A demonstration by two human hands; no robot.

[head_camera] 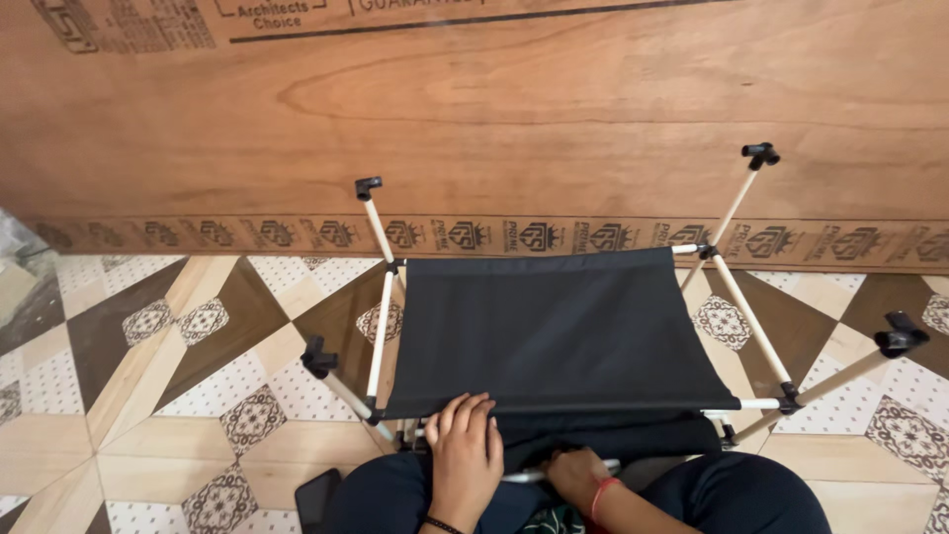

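Hands at a black fabric shelf [554, 331] on white tubes.
Left hand [465, 445] lies flat, fingers spread, on the cloth; right hand [576, 475] grips a white tube [524, 477] (partly hidden).

A large reddish-brown plywood sheet [554, 109] stands upright at the far side of the patterned floor and carries the only printed markings in view. Along its lower edge runs a horizontal band of repeated dark stamped emblems [465, 235], evenly spaced from left to right. At the top edge sits a black-outlined rectangular printed label [272, 12], cut off by the frame, with a block of small dark print [124, 25] to its left.
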